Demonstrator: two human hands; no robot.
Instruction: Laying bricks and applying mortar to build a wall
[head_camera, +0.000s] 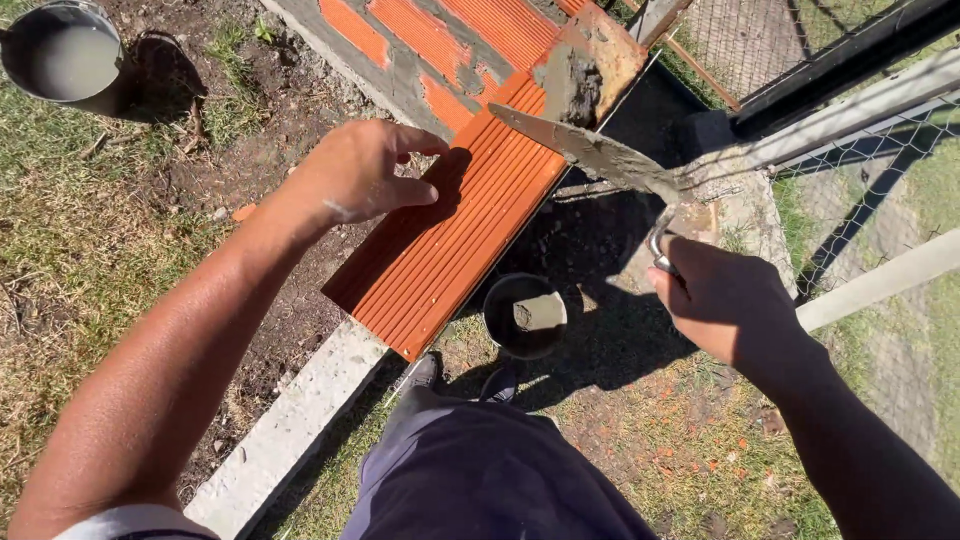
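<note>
My left hand (358, 175) rests on the left side of a ribbed orange brick (455, 225) that lies on top of the low brick wall, fingers curled over its edge. In my right hand (722, 296) is the handle of a trowel (590, 150), whose grey, mortar-smeared blade points up and left toward the far end of the brick. A lump of wet mortar (573, 85) sits at that far end, right by the trowel's tip.
A small black bucket of mortar (526, 316) stands on the ground beside my feet. A grey bucket of water (65, 58) is at the top left on the grass. A concrete footing (290, 425) runs under the wall. A wire fence (870, 150) stands at the right.
</note>
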